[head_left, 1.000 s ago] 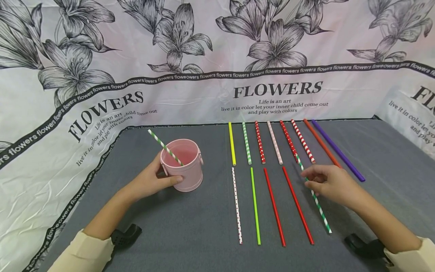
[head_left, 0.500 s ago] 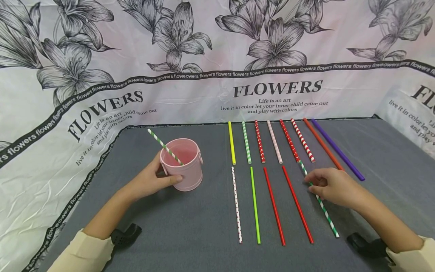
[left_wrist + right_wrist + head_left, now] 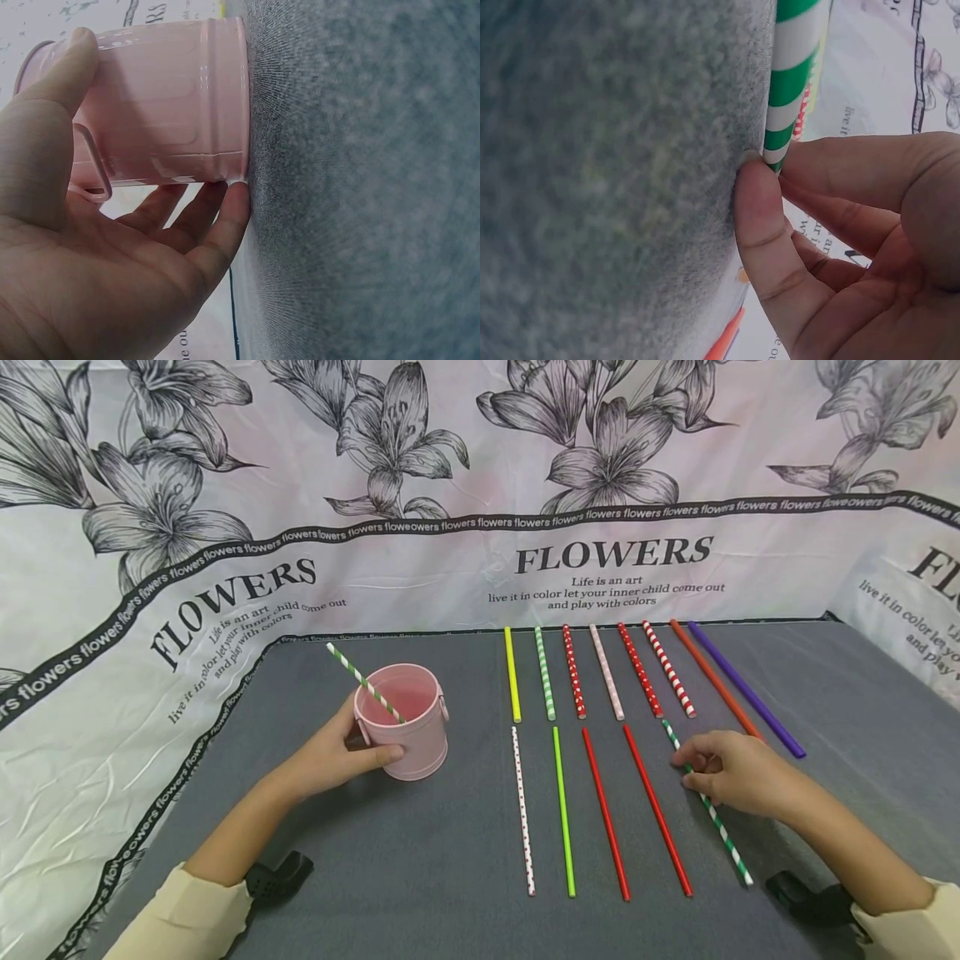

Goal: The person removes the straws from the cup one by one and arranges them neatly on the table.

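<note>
My left hand (image 3: 330,760) holds the side of a small pink bucket (image 3: 417,739) standing on the grey cloth, thumb at the near side and fingers behind. A green-and-white striped paper straw (image 3: 352,670) leans inside the bucket, its top sticking out at the left. With thumb and forefinger my right hand (image 3: 738,774) pinches another green-and-white striped straw (image 3: 723,833), which lies slanted at the right end of the front row. In the right wrist view, the pinched straw (image 3: 791,75) runs between thumb and forefinger, close along the cloth.
Left of the right hand, a dotted white straw (image 3: 522,810), a lime green straw (image 3: 563,814) and two red straws (image 3: 606,814) lie spaced apart. Behind is a row of several straws, from yellow (image 3: 512,675) to purple (image 3: 746,689). A flower-printed curtain (image 3: 420,572) stands behind.
My right hand has shifted slightly right and toward me with the striped straw, whose far end now lies just short of the red dotted straw. The left hand and bucket have stayed put.
</note>
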The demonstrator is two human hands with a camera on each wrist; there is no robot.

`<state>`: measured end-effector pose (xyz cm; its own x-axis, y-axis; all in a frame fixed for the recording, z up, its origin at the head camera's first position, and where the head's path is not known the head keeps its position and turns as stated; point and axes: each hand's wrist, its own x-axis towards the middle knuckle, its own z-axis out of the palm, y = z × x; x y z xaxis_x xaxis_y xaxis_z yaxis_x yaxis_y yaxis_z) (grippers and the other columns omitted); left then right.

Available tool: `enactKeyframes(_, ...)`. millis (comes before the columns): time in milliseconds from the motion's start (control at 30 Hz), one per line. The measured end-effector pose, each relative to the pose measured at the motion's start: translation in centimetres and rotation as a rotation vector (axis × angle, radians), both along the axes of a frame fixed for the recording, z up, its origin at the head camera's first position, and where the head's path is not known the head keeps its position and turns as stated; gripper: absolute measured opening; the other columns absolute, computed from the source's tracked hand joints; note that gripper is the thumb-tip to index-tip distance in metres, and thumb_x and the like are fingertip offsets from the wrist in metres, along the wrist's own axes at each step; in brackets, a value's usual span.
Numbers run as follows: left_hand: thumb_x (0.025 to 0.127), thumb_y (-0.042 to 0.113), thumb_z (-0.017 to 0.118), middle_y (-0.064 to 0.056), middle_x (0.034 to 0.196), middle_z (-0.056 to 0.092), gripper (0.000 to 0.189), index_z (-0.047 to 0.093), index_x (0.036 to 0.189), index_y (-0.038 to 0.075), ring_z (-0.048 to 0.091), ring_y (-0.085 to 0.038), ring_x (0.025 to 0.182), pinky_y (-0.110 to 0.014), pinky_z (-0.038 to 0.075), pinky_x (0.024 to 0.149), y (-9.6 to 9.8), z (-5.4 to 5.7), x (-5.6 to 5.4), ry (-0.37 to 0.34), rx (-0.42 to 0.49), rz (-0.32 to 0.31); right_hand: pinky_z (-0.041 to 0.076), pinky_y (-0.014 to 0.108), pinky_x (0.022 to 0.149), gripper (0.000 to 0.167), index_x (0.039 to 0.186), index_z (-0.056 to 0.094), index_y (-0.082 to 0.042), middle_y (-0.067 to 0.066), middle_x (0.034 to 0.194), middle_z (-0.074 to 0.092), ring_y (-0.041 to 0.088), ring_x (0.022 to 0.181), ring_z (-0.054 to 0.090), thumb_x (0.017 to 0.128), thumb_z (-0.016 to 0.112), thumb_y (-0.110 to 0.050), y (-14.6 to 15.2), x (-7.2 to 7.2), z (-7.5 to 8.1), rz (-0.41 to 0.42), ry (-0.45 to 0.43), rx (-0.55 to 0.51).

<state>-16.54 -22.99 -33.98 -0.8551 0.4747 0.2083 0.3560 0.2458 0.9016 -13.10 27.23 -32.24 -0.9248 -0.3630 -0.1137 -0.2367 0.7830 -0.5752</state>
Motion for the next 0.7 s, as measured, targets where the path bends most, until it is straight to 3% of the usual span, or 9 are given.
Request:
enactKeyframes(200,0.087,0.004,0.077,-0.012,0.137,0.052,0.084,0.027,0.153,0.020,0.057,-0.031,0.117,-0.036,0.055,0.089,0.00,0.00,-0.08,0.003,0.005,-0.015,0.054,0.029,0.055,0.021,0.108,0.068,0.003,0.001,0.080,0.051,0.013,0.064,0.056,0.089,0.073,-0.002,-0.01,0.11,0.07,0.005,-0.026,-0.026)
enactKeyframes(400,0.087,0.005,0.077,-0.011,0.137,0.052,0.084,0.027,0.153,0.020,0.056,-0.031,0.118,-0.037,0.055,0.089,-0.03,0.08,-0.07,0.000,0.005,-0.011,0.052,0.029,0.053,0.022,0.107,0.069,0.001,0.000,0.081,0.049,0.010,0.061,0.051,0.087,0.074,-0.003,-0.02,0.14,0.13,0.003,-0.015,-0.013)
enactKeyframes(700,0.087,0.005,0.077,-0.010,0.138,0.051,0.084,0.028,0.153,0.019,0.056,-0.031,0.117,-0.038,0.055,0.089,-0.07,-0.06,-0.18,0.018,0.006,-0.019,0.054,0.028,0.055,0.020,0.106,0.068,0.002,0.001,0.080,0.050,0.013,0.065,0.055,0.087,0.073,0.000,-0.12,0.09,0.01,0.004,-0.013,-0.011)
